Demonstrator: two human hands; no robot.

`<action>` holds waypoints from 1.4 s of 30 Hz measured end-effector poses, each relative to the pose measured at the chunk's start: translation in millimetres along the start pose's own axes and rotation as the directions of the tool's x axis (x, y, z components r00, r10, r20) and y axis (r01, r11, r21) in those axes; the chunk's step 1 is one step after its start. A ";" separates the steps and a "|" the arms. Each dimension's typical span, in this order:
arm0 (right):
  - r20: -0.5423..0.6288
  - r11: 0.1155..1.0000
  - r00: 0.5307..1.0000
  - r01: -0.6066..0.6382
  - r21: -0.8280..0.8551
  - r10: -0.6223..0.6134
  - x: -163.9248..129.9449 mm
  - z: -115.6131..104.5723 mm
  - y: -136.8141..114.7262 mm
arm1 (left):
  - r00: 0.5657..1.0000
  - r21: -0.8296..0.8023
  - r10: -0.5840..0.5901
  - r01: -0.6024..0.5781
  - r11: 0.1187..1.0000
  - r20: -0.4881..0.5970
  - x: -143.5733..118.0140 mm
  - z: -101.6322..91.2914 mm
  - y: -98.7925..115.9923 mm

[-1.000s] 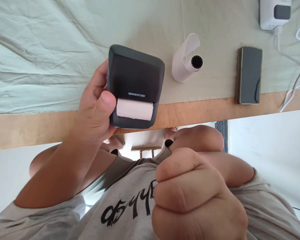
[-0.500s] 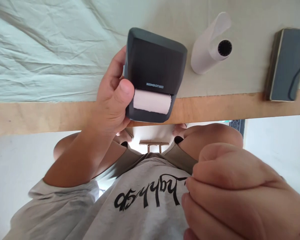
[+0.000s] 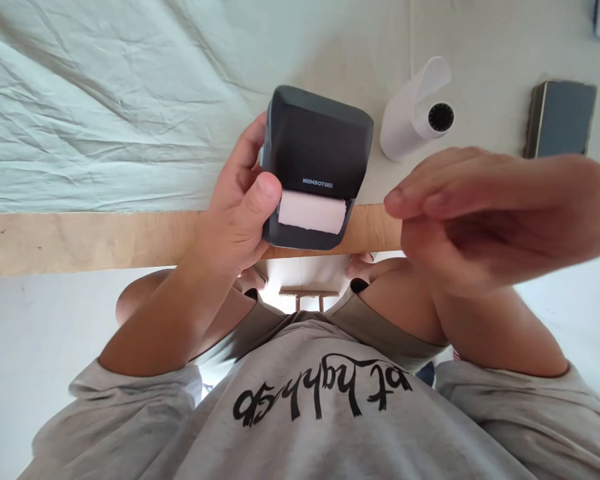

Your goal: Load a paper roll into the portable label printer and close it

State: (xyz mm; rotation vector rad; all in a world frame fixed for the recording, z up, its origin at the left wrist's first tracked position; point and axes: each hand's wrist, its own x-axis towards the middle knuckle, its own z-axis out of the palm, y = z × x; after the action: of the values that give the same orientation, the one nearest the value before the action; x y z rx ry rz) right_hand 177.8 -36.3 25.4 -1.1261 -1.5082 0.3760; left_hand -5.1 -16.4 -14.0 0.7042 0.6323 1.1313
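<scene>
Now, label printer (image 3: 316,143): gripped over the table edge (image 3: 80,237), just left of the spare paper roll (image 3: 414,110)
Left hand (image 3: 240,207): fingers wrapped round its side, thumb beside the loaded roll (image 3: 311,212)
Right hand (image 3: 480,213): empty; fingers straight, together — earlier a fist lower down
Handling: rigid, smooth, likely light; best taken by the sides

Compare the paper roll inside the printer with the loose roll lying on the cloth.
The roll in the label printer sits seated in the dark casing, only one side showing; the loose paper roll lies free on the cloth. The seated roll looks tightly wound, while the loose one has a flap lifting off. The loose roll's dark core shows; the seated one's is hidden. Both are white paper. The left hand grips the printer.
</scene>
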 end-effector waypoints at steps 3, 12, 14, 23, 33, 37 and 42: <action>0.411 0.994 0.905 0.111 0.013 -0.106 14.8 -15.1 -0.2 | 0.987 0.110 0.121 -0.133 0.985 0.108 3.1 -6.1 -5.0; 0.422 0.886 0.827 0.451 -0.104 -0.372 9.4 -3.3 2.3 | 0.990 0.161 0.095 -0.111 0.981 0.105 2.4 -15.0 -8.2; 0.384 0.871 0.830 0.478 -0.115 -0.405 11.9 -3.6 4.2 | 0.993 0.173 0.079 -0.094 0.980 0.090 1.8 -14.3 -6.1; 0.292 0.843 0.869 0.473 -0.257 -0.399 25.6 1.3 12.4 | 0.996 0.245 0.051 -0.067 0.967 0.071 -2.5 -1.7 -0.8; 0.547 0.752 0.828 0.283 -0.595 0.122 23.4 10.3 -6.0 | 0.987 0.440 0.035 -0.101 0.892 0.155 -4.9 -13.7 -4.9; 0.583 0.707 0.794 0.313 -0.635 0.172 21.7 10.8 -7.6 | 0.969 0.450 0.050 -0.156 0.879 0.240 -2.5 -18.8 -4.4; 0.572 0.839 0.790 0.147 -0.525 0.219 26.9 6.6 -2.8 | 0.984 0.465 0.025 -0.105 0.879 0.174 -3.8 -16.6 -2.2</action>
State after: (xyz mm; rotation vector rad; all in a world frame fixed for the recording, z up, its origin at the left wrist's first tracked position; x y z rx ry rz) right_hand 173.9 -13.9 41.3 -1.5829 -2.2787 0.3666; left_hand -17.5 -17.6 -25.8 1.2354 0.7582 0.9714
